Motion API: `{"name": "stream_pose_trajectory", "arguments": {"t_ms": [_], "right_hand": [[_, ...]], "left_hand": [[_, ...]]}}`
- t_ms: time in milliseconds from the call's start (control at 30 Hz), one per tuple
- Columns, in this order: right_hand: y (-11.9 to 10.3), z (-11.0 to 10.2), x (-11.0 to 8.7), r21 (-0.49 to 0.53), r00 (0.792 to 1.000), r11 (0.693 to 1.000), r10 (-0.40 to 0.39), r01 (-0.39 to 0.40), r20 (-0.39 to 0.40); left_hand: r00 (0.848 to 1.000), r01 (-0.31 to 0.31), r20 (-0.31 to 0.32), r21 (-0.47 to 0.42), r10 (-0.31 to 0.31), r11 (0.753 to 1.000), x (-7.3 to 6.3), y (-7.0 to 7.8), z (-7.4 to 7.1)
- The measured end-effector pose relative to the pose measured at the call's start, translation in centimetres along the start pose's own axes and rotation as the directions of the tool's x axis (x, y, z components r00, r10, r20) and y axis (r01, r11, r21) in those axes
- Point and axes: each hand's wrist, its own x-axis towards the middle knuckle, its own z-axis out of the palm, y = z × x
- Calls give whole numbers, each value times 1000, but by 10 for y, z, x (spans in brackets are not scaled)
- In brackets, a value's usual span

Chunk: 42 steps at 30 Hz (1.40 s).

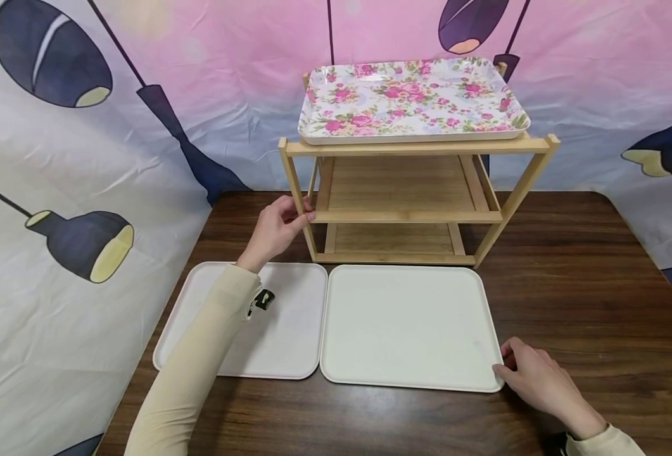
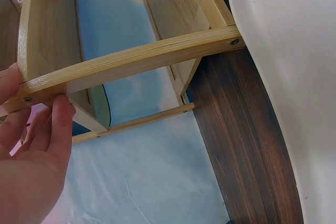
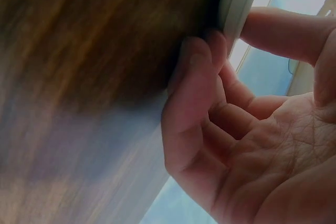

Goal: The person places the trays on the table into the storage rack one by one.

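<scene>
A: Where is the left hand, and why there?

B: On the left front post of the rack, thumb to one side and fingers to the other. It pinches the wood, probably to steady the frame or square it up, since the floral tray sits on the rack's top.

A: And the right hand?

B: In front of the rack and out to its right, pinching the right tray by its near right corner, thumb above the rim, fingertips below. A corner hold likely lets it adjust the tray without covering the surface.

A: How do the trays lie?

B: The right tray looks flat on the table, directly in front of the rack, far edge close to its foot. The left tray lies alongside, to the rack's front left, short edges together as if lined up; whether they touch is hard to tell.

A: How do the held things look?

B: The rack is pale wood, three levels, open-sided, with screw heads visible from the left wrist. The right tray is plain off-white, with rounded corners, a low rim and a faint mark towards the right side.
</scene>
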Motion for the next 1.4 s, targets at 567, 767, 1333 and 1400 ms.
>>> {"name": "stream_pose_trajectory", "arguments": {"t_ms": [567, 767, 1333, 1400], "right_hand": [[10, 6, -8, 596, 997, 803, -49, 7, 54], [13, 10, -7, 800, 992, 596, -45, -69, 119], [31, 16, -10, 964, 970, 265, -238, 8, 58], [31, 15, -10, 966, 970, 258, -232, -12, 74]], "left_hand": [[1000, -1, -8, -8, 1, 1000, -1, 0, 1], [1000, -8, -8, 6, 8, 1000, 0, 0, 0], [1000, -14, -14, 15, 14, 1000, -1, -2, 0], [1000, -17, -13, 13, 17, 1000, -1, -2, 0]]}}
